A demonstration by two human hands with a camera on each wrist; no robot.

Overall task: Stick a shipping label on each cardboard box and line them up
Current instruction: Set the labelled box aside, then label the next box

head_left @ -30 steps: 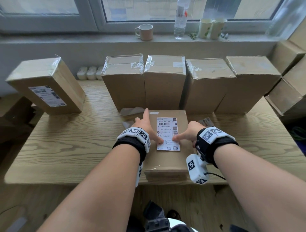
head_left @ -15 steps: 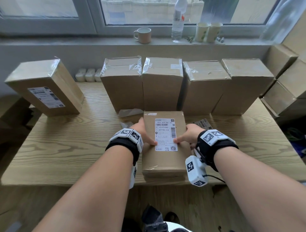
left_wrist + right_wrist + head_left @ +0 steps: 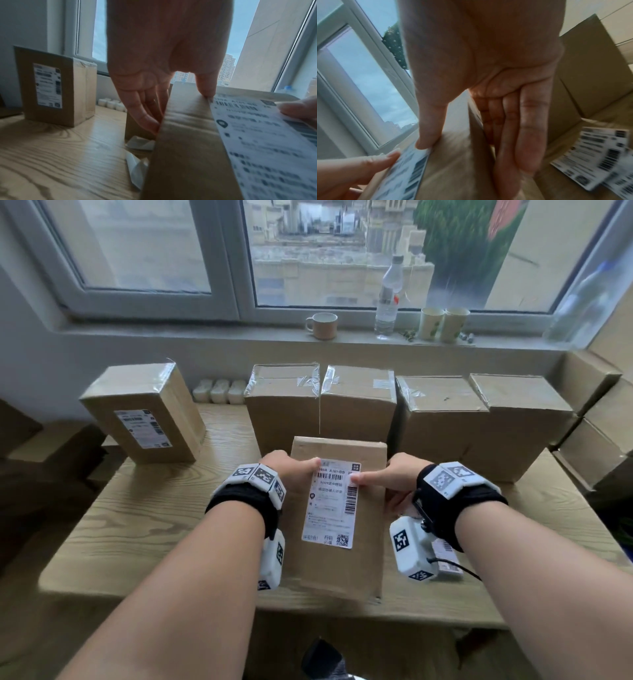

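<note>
While both hands gripped the labelled box (image 3: 337,518) by its sides, left hand (image 3: 291,474) and right hand (image 3: 390,479) each curled around an edge with a thumb on the label (image 3: 330,503), it was tipped up off the desk (image 3: 137,518). To do this well (I judge), they should hold evenly and stand it beside the other labelled box (image 3: 144,412). Its long axis ran away from the person, label facing them.

head view overhead, wrist views close

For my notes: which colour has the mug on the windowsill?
The mug is beige with a white rim; the head view shows it best.
</note>
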